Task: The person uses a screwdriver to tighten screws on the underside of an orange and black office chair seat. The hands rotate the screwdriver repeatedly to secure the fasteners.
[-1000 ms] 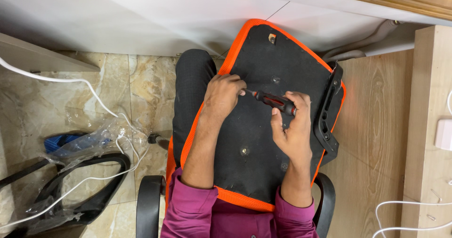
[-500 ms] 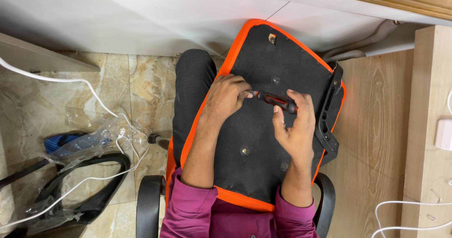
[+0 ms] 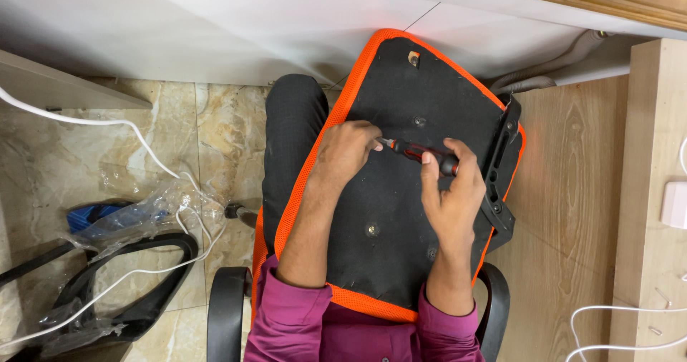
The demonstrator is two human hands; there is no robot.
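Screwdriver point(image 3: 418, 154) lay flat across the black seat pan point(image 3: 401, 212), long axis approx level, tip toward my left hand point(image 3: 347, 151). Right hand point(image 3: 451, 190) gripped the handle; left hand pinched narrow at the tip. Pan's orange edge point(image 3: 300, 197) ran just left of my left hand; black bracket point(image 3: 501, 169) crowded the pan's right edge.

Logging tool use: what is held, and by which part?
The right hand grips a red-and-black screwdriver by its handle; the left hand fingers pinch its tip end.
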